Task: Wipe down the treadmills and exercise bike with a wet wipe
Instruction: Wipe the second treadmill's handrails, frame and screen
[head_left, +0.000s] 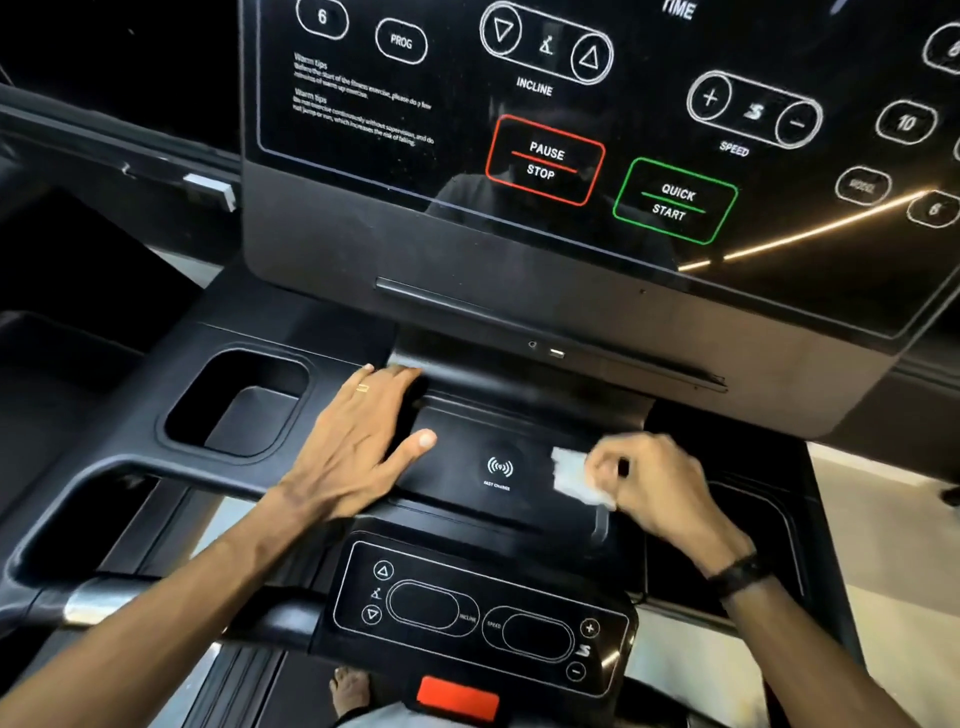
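Right hand (657, 480) pinches a bunched wet wipe (574, 475) on the charging pad (483, 486) w/ bare pad to its left, near the pad's right edge, while left hand (363, 436) lies flat, fingers spread, holding nothing, on the treadmill (291, 322) tray's left edge beside the cup holder (234, 405).

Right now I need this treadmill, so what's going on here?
A person is wiping its console. The right hand pinches a wet wipe on the charging pad, beside the charge symbol. The left hand rests flat on the pad's left edge, fingers spread. The big control panel above and the small lower controls aren't being touched.
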